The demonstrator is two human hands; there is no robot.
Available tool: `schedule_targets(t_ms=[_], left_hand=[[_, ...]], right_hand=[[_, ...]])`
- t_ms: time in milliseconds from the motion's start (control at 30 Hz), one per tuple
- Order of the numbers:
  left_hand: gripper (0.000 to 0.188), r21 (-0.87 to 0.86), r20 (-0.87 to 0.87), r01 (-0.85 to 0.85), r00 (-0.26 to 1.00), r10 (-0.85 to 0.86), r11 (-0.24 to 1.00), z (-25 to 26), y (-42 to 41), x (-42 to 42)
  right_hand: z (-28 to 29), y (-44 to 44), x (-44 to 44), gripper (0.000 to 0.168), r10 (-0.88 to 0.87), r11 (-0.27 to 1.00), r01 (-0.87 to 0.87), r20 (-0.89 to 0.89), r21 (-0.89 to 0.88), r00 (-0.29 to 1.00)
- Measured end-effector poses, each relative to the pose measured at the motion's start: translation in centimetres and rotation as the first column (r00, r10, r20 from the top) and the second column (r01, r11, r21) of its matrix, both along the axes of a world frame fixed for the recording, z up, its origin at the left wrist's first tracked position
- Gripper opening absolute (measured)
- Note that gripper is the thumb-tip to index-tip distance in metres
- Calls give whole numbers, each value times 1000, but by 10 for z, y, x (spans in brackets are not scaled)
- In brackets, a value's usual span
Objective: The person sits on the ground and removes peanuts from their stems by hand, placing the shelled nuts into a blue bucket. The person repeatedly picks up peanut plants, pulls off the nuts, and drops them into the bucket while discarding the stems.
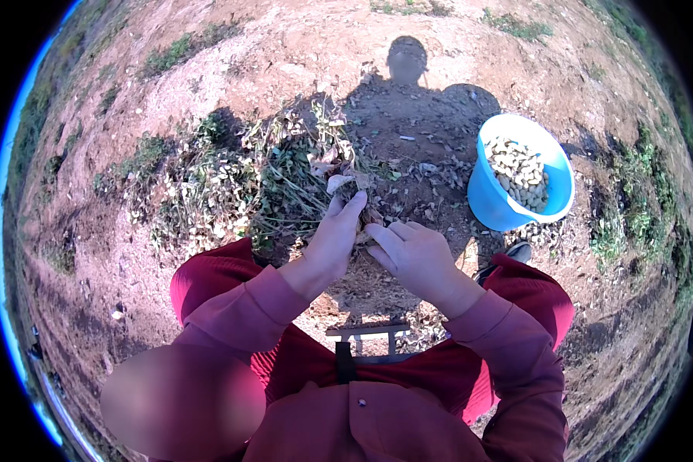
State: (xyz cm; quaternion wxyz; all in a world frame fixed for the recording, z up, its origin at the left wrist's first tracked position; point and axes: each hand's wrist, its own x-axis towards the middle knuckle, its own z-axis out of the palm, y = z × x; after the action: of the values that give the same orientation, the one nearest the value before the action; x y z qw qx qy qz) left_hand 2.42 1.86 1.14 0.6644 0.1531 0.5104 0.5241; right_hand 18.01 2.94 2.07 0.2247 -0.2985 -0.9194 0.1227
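Observation:
My left hand point(338, 231) grips a peanut plant point(343, 173) by its stems, its dried, curled leaves pointing away from me. Close beside it, my right hand point(413, 254) has thumb and fingers drawn together at the root end of the plant. Whether a pod sits between those fingertips is hidden. Beyond and to the left of my hands lies a heap of pulled peanut plants point(283, 185), green stems mixed with withered leaves. To the right stands a blue plastic bucket point(494, 199), partly filled with peanuts in their shells point(520, 173).
My knees in red trousers spread to either side, with a shoe point(520, 252) near the bucket's base. Between my legs shows the metal frame of a low stool point(369, 332). Bare reddish soil point(277, 75) stretches ahead, with green weeds point(635, 202) at the right.

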Motion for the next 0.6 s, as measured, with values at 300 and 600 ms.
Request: schedule_targets(t_ms=[300, 600], left_hand=[[18, -35, 17, 135, 991, -135, 990, -6, 2, -6], [16, -95, -134, 201, 968, -213, 975, -6, 1, -5]], right_hand=[[-6, 7, 1, 23, 83, 965, -124, -181, -233, 980], [64, 24, 41, 17, -284, 951, 307, -516, -43, 808]])
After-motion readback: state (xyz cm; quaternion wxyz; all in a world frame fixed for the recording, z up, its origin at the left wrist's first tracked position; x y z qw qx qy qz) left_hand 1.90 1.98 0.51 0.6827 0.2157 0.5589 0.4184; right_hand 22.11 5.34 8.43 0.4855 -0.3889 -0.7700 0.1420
